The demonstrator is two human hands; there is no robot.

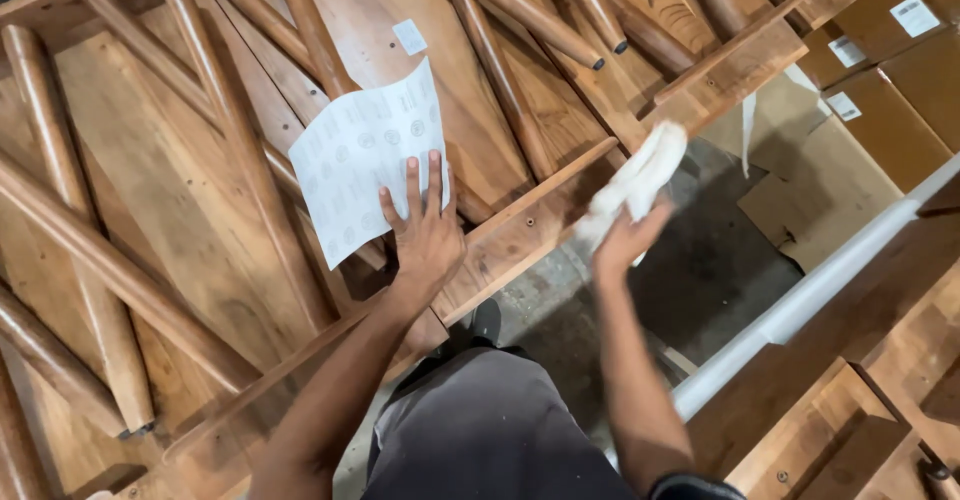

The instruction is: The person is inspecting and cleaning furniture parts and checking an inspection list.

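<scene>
Left hand (425, 230): fingers spread flat, pinning the white sheet (360, 160) to the upturned wooden table (200, 190), gripping nothing.
Right hand (622, 240): fingers closed around a white cloth (640, 175), just right of the table's rail (545, 220).
Risk: the sheet could slide off the smooth wood if the palm's pressure eases.

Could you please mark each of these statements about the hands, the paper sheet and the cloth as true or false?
1. The left hand lies flat on a white printed sheet. True.
2. The right hand holds a dark sponge. False: it grips a white cloth.
3. The wooden furniture shows round tapered legs. True.
4. The cardboard boxes sit at the left edge. False: they are at the upper right.
5. The sheet lies on the concrete floor. False: it rests on the wood.
</scene>
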